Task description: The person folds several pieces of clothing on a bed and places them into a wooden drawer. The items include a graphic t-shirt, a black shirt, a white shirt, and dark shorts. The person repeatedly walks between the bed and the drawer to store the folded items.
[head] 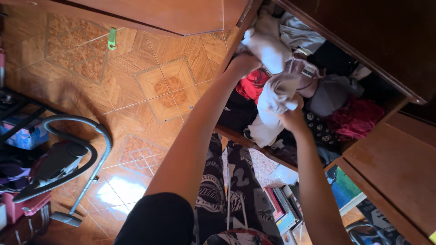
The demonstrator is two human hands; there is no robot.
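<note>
White crumpled garment (pixel 275 97) bunched, right hand (pixel 293 119) grip pinching it; left hand (pixel 244 63) grip unclear

Held garment (pixel 277 97): pale lilac-white.
Folded cloth (pixel 252 84): red.
Crumpled cloth (pixel 355 119): magenta.
Floor tiles (pixel 165 88): orange-brown, diamond-patterned.
Clip (pixel 111 38): green.
Trousers (pixel 229 186): black, white print.
Vacuum cleaner (pixel 59 161): grey.

Warm, dim indoor light tints everything orange-brown; a bright white glare patch sits on the glossy floor tiles (pixel 119 188); the wardrobe (pixel 386 41) interior falls into deep shadow at upper right; the view is tilted, edges stretch slightly; focus is fairly sharp.
</note>
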